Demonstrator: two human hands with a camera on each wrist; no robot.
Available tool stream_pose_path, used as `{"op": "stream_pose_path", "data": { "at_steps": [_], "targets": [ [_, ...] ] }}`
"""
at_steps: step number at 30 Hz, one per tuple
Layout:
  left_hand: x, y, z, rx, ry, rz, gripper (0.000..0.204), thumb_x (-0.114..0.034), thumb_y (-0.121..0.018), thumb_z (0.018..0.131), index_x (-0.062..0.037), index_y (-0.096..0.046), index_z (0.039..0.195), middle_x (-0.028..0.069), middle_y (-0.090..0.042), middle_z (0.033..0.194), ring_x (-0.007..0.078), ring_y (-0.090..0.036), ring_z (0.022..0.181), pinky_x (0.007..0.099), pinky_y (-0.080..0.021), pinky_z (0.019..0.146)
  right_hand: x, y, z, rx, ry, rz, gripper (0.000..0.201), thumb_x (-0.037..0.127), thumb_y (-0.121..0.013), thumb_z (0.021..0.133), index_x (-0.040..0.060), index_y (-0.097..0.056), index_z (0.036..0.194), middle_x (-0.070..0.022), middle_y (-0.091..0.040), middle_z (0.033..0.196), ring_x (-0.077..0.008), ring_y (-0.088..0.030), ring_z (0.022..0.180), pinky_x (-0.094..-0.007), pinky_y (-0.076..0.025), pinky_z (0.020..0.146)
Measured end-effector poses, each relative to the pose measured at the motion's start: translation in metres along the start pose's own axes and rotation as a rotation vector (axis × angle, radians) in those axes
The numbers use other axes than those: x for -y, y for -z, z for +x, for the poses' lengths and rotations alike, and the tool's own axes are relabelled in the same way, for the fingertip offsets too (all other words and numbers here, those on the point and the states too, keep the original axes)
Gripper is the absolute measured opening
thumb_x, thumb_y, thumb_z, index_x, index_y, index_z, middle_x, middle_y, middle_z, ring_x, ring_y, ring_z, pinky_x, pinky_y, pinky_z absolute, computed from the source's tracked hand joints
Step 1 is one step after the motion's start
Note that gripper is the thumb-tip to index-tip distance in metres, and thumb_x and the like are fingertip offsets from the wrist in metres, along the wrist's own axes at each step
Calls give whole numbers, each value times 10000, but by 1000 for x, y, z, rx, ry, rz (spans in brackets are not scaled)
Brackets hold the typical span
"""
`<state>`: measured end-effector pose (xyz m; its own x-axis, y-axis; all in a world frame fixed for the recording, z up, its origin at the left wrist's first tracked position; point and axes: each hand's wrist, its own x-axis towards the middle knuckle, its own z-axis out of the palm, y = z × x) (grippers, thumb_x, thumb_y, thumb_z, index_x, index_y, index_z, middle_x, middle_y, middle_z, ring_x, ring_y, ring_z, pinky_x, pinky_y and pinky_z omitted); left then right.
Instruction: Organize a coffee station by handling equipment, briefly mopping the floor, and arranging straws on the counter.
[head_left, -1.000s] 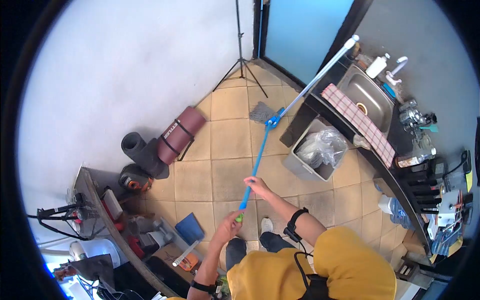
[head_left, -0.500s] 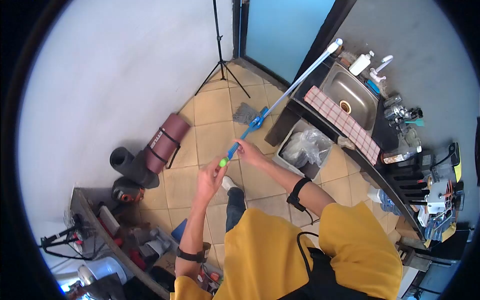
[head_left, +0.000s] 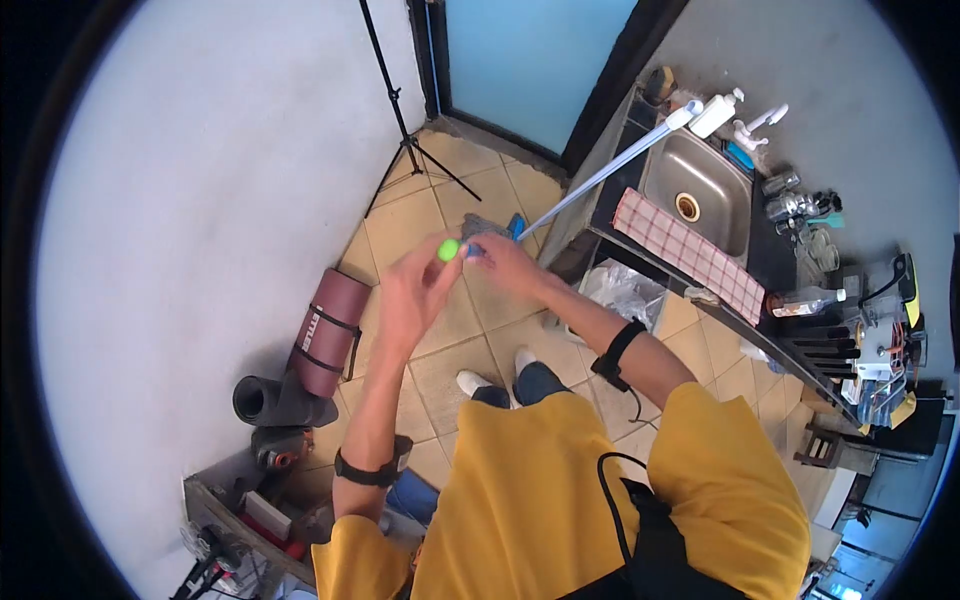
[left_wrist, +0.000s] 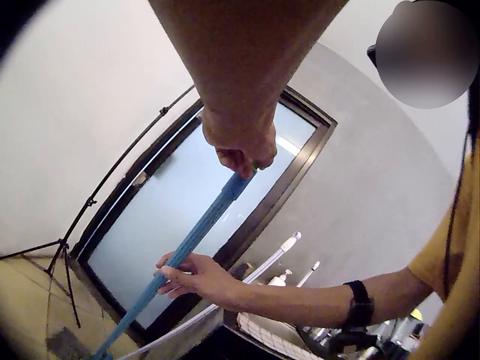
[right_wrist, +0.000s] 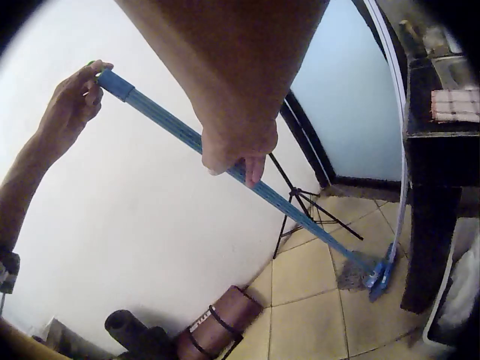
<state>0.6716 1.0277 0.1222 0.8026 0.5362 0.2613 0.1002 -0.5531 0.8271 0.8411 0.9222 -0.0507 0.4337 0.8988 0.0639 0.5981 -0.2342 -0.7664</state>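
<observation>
A mop with a blue handle (right_wrist: 300, 214) slants down from my hands to its grey mop head (right_wrist: 351, 274) on the tiled floor. At the top end, my left hand (head_left: 408, 290) grips the handle by its bright green cap (head_left: 449, 249). Lower on the shaft, my right hand (head_left: 512, 268) has its fingers curled around it, as the right wrist view shows. A white pole (head_left: 610, 170) with a blue foot (right_wrist: 382, 281) leans against the counter edge, its lower end right beside the mop head.
A black tripod (head_left: 408, 142) stands by the wall and the frosted door (head_left: 535, 80). On the right is a counter with a steel sink (head_left: 715, 170) and a checked cloth (head_left: 690, 255); below it sits a bin with plastic bags (head_left: 628, 295). Rolled mats (head_left: 330, 330) lie left.
Both hands have risen and moved forward, tilting the mop handle more upright. The mop head stays near the foot of the white pole. The head view has shifted.
</observation>
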Motion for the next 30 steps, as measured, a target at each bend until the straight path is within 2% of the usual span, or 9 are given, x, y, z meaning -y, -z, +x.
{"op": "stream_pose_path", "data": {
  "at_steps": [2,4,6,9,18,21,24,26,30],
  "targets": [
    [2,-4,29,-57,-105,-1,210,-163,-715,913,-65,-705,1098,25,-493,582,97,-458,508,259,-387,487,-3,16,18,-64,103,47,251,158,-633,930,25,-593,1139,-211,-629,1043,-416,-604,1032,-499,-477,827],
    [-4,-4,57,15,-55,-2,240,-163,-720,911,-58,-691,1124,34,-526,672,100,-485,585,259,-400,542,-6,32,36,-46,43,34,249,151,-633,926,22,-591,1135,-218,-637,1024,-420,-611,1015,-505,-474,822],
    [-2,-12,88,50,-271,-47,297,-157,-722,906,-41,-652,1170,63,-574,818,136,-526,695,282,-445,648,-10,53,52,-26,-5,13,248,143,-633,922,19,-589,1132,-225,-646,1005,-425,-617,998,-511,-470,817],
    [7,-43,130,94,-338,-165,335,-143,-712,908,-31,-598,1203,93,-622,975,181,-596,835,304,-484,780,-7,100,70,-8,21,47,249,142,-638,915,24,-587,1128,-231,-659,1004,-427,-625,987,-520,-469,817],
    [-16,-114,229,237,-170,-311,259,-110,-672,936,-32,-565,1158,76,-700,1008,194,-678,977,338,-515,883,-24,196,92,-74,-66,68,302,214,-630,950,44,-574,1194,-214,-669,949,-408,-649,901,-494,-489,778],
    [-17,-129,262,261,-203,-283,297,-117,-676,935,-49,-551,1196,63,-701,1006,181,-676,992,352,-515,884,-31,221,92,-152,-107,26,361,170,-644,902,49,-604,1241,-238,-647,1176,-410,-609,1099,-509,-470,912],
    [-13,-144,294,284,-212,-296,316,-113,-676,938,-50,-541,1216,61,-701,1004,176,-673,987,349,-512,891,-50,242,79,-298,-44,-307,359,141,-649,858,70,-626,1209,-180,-637,1207,-355,-578,1154,-482,-443,948],
    [-11,-152,312,296,-207,-314,322,-110,-676,939,-49,-536,1223,62,-701,1003,175,-671,986,346,-510,895,-41,268,56,-548,188,-475,363,138,-670,805,97,-642,1164,-114,-606,1209,-338,-533,1161,-471,-380,1009],
    [-20,-162,354,331,-247,-306,300,-111,-676,944,-24,-537,1195,77,-701,999,172,-674,978,328,-519,861,-39,310,26,-1082,-46,-762,571,181,-761,794,85,-558,1318,-187,-468,1352,-333,-481,1197,-484,-311,1049]
  ]
}}
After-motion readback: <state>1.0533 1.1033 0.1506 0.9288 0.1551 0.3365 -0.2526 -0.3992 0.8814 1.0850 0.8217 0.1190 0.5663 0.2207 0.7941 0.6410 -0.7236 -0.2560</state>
